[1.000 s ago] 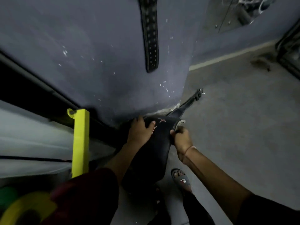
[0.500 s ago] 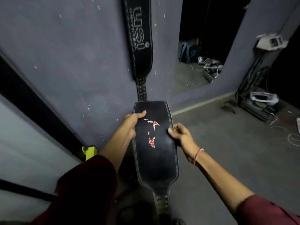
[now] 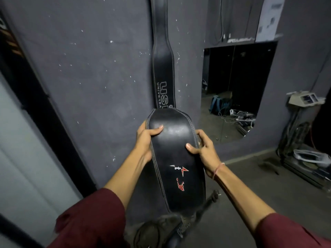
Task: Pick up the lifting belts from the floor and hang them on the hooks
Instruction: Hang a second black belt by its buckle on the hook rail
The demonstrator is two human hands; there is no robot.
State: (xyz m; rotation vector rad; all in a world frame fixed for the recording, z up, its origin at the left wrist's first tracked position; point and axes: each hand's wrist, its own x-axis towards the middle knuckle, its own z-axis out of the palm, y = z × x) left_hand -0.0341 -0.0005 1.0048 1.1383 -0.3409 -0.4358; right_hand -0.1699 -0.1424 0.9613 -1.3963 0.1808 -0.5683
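Observation:
I hold a wide black leather lifting belt with red and white marks in front of my chest. My left hand grips its left edge near the top, thumb on the face. My right hand grips the right edge, thumb on the face. The belt's narrow strap and buckle hang down behind it. A second black belt with white lettering hangs flat on the dark grey wall straight ahead, its lower end hidden behind the held belt. Its hook is out of view above.
A mirror set in the wall at right reflects a blue bag and cables. Gear and cables lie on the floor by the right wall. A black frame and pale panel run along the left.
I have raised the belt from the floor to chest height and my view has tilted up along the wall. My hands have slid toward the belt's upper end.

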